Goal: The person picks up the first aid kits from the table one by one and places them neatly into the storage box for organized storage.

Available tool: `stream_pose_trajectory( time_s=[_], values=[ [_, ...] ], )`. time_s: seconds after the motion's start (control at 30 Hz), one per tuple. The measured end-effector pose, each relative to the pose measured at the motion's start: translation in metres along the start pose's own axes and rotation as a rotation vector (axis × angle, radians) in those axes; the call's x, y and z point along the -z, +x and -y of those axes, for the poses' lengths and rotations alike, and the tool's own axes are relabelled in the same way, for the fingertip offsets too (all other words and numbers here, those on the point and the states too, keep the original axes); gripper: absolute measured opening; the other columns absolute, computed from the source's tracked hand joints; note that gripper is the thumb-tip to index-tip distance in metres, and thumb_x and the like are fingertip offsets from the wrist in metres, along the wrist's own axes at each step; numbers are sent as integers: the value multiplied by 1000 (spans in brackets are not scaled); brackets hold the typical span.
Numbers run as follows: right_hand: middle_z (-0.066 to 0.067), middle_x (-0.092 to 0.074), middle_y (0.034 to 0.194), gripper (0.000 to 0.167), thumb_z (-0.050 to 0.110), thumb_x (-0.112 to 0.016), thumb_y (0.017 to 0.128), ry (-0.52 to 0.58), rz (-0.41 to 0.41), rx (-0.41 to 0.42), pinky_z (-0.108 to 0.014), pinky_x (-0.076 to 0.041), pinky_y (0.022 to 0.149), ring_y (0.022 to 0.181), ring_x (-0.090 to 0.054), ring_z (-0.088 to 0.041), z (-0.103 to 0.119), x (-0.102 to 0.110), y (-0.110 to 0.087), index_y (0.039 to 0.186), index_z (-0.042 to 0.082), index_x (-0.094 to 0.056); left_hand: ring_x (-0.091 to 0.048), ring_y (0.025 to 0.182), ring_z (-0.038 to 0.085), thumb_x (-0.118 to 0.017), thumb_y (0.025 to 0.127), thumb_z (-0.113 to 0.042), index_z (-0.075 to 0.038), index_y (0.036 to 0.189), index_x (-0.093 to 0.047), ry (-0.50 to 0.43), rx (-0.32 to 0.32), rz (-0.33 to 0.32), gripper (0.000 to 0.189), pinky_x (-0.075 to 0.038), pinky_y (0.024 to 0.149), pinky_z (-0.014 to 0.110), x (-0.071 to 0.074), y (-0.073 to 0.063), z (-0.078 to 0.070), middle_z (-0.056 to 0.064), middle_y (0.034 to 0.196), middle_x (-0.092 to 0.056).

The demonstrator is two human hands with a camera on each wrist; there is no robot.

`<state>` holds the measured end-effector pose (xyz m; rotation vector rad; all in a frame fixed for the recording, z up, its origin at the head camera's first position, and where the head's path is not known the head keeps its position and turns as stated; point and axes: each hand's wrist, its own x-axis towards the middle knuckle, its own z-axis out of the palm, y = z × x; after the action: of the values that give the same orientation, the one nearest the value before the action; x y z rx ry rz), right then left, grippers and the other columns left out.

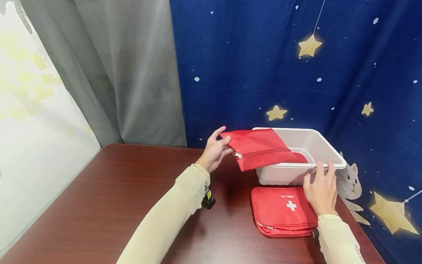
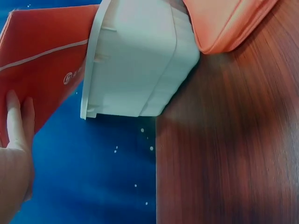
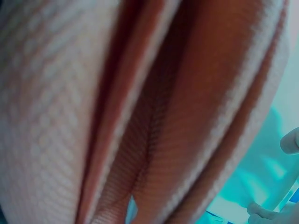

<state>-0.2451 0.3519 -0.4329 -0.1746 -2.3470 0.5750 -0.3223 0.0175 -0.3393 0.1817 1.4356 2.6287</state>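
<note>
My left hand [image 1: 214,151] pinches the left end of a flat red zipper pouch [image 1: 254,145], thumb on top and fingers beneath. The pouch slants over the left part of a white plastic bin [image 1: 283,175]; its zip pull hangs near my fingers. In the left wrist view the underside of the pouch [image 2: 51,39] carries a small printed logo. My right hand [image 1: 321,192] holds the bin's front rim near the right corner, fingertips over the edge. Below it lies a red first aid bag [image 1: 273,209] with a white cross, partly covered by that hand.
Something red [image 1: 300,157] shows inside the bin; its kind is unclear. The brown wooden table [image 1: 115,205] reaches back to a grey curtain [image 1: 138,73] and a blue star-patterned curtain [image 1: 237,66]. The bin stands close to the table's right edge.
</note>
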Motion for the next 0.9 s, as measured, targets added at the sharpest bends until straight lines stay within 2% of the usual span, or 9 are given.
stream_pose_trajectory(
  time_s=[0.13,0.3,0.5,0.7,0.9],
  values=[
    [-29,-28,148,48,10,-57,91,4,-17,17,-74,-38,89,120,-41,-54,-1,-2,0,136,1,-46,-57,121,43,-49,101,4,-12,151,-36,-33,18,-32,55,-46,97,54,-5,2,4,29,137,-52],
    [-28,-28,149,48,10,-57,91,6,-26,25,-74,-38,89,120,-41,-54,0,-3,1,137,1,-46,-57,121,43,-52,101,0,-10,149,-39,-60,34,-43,50,-47,97,51,-12,5,8,27,138,-52],
    [-27,-28,150,48,10,-57,90,12,-34,21,-74,-38,90,120,-41,-54,0,-2,2,137,2,-47,-56,123,41,-50,103,-1,-1,143,-40,-62,24,2,41,-47,98,51,-21,7,13,28,137,-53],
    [-27,-28,150,49,10,-57,90,9,-30,20,-74,-38,90,121,-41,-54,-1,-3,3,137,1,-47,-54,125,42,-46,104,-2,1,145,-37,-86,32,32,42,-44,100,52,-27,9,17,28,139,-51],
    [-27,-28,150,49,10,-57,90,9,-34,19,-74,-38,90,121,-41,-53,-1,-4,3,137,1,-47,-55,124,42,-45,105,-4,1,148,-36,-64,57,30,44,-46,99,51,-31,10,21,27,139,-51]
  ],
)
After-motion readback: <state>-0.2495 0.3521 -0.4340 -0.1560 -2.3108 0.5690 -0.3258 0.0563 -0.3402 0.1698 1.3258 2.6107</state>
